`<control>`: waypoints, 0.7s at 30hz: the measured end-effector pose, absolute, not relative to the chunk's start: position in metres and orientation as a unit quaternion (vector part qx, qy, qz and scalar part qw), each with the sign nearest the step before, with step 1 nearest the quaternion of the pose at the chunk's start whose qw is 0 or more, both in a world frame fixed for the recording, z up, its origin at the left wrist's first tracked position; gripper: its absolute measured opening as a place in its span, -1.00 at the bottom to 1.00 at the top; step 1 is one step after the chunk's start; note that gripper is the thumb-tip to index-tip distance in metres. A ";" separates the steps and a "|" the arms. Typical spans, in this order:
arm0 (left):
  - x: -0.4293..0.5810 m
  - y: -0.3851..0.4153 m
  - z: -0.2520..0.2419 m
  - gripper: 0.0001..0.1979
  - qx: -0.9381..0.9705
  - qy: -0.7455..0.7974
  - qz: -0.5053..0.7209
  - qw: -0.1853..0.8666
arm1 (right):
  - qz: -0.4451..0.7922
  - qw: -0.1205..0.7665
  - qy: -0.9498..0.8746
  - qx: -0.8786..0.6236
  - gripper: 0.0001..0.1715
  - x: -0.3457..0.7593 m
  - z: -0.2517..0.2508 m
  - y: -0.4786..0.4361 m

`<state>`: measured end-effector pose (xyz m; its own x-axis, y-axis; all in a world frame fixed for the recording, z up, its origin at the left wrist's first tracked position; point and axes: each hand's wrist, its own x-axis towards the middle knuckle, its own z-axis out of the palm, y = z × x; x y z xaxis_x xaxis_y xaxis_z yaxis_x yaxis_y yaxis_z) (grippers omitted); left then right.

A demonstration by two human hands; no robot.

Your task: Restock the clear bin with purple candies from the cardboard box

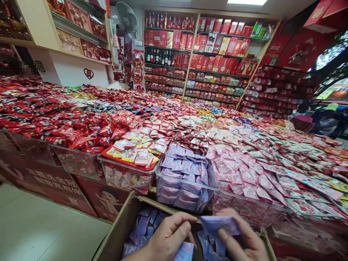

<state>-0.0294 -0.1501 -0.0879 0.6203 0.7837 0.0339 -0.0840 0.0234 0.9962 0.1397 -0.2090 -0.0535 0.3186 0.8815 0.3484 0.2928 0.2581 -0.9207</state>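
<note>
A purple candy packet (220, 224) is pinched between the thumb and fingers of my right hand (243, 241), above an open cardboard box (123, 217). My left hand (170, 235) is over the middle of the same box, its fingers curled. Under its palm shows a paler purple packet (185, 252), which the curled fingers seem to hold. More purple packets (141, 232) lie in the box on both sides of the left hand. Just beyond the box stands a clear plastic bin (179, 197) stacked with purple packets in rows.
Left of that bin, a clear bin (126, 179) carries a red tray with yellow and pink packets. Pink packets (244, 174) fill the bin to the right. Red packets (81, 130) heap at left. Shelves (199, 54) with bottles and red boxes stand behind. Tiled floor (49, 224) shows lower left.
</note>
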 end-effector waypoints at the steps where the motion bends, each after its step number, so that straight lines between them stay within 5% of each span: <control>1: -0.029 -0.148 -0.089 -0.62 0.611 0.296 0.329 0.657 | 0.211 0.586 -0.553 -0.553 -0.76 0.147 -0.037 -0.203; 7: -0.029 -0.136 -0.100 -0.68 0.563 0.354 0.350 0.660 | 0.154 0.447 -0.701 -0.533 -0.68 0.171 0.030 -0.117; 11: -0.031 -0.132 -0.108 -0.75 0.596 0.357 0.337 0.636 | 0.092 0.267 -0.805 -0.522 -0.79 0.158 0.032 -0.072; 16: -0.032 -0.133 -0.103 -0.77 0.632 0.367 0.315 0.605 | 0.058 0.081 -0.837 -0.539 -0.63 0.144 0.029 -0.056; 21: -0.032 -0.133 -0.096 -0.77 0.639 0.376 0.303 0.599 | 0.075 -0.013 -0.839 -0.538 -0.69 0.141 0.026 -0.050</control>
